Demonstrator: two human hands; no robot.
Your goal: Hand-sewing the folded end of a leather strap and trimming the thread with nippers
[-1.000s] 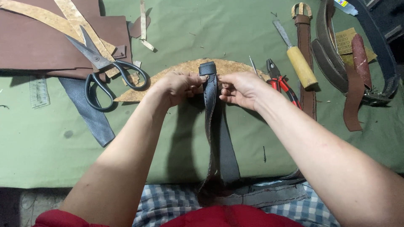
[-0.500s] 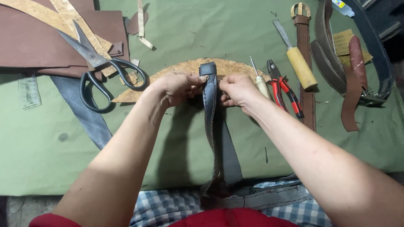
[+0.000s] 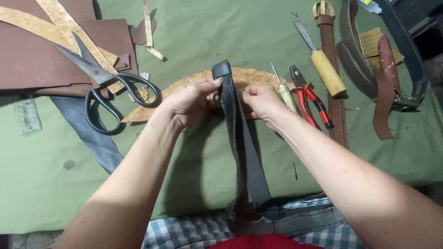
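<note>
Since half a second ago the right hand (image 3: 260, 101) has drawn slightly back from the awl (image 3: 285, 92), whose pale handle now shows more fully beside its knuckles; the dark leather strap (image 3: 235, 133) stays pinched between both hands. The strap stands on edge, folded double, running from the person's lap up to its squared end above the fingers, over the green cloth (image 3: 194, 37). The left hand (image 3: 191, 99) is closed on the strap's left face near the top, thumb and fingers pressed together; the right hand grips the opposite face in a narrow pinch. Behind the hands lies a curved cork-coloured piece (image 3: 184, 85). Left of it rest black-handled scissors (image 3: 108, 85) on brown leather sheets (image 3: 37, 60). Right of the awl lie red-handled pliers (image 3: 311, 97), a yellow-handled tool (image 3: 325, 69) and brown belts (image 3: 369, 55).
</note>
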